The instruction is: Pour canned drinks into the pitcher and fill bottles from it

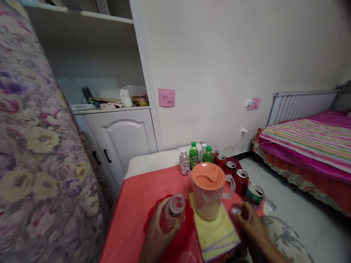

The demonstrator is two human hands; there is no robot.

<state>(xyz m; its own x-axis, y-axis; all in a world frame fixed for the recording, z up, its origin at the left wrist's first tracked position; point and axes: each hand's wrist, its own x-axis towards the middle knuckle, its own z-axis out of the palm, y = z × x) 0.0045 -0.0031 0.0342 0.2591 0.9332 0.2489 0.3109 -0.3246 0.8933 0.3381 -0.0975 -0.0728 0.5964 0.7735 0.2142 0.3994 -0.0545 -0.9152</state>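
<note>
My left hand (157,232) is wrapped round a clear, open-mouthed bottle (177,209), tilted over a red scalloped tray (188,228). Between my hands, a clear pitcher (207,201) with an orange lid stands on a folded yellow cloth (216,239). My right hand (251,221), right of the pitcher, pinches a small white cap (236,211). Behind the pitcher are a white-capped bottle (184,163) and a green bottle (193,156), with another green bottle (208,155) beside them. Several opened cans, among them a red can (241,180) and a green can (254,194), form a row at the right.
A white cabinet (124,137) with open shelves stands at the left, beside a floral curtain (30,146). Pink notes are on the wall behind the table (134,204). A bed (309,146) is at the right. Patterned fabric (285,237) lies near my right forearm.
</note>
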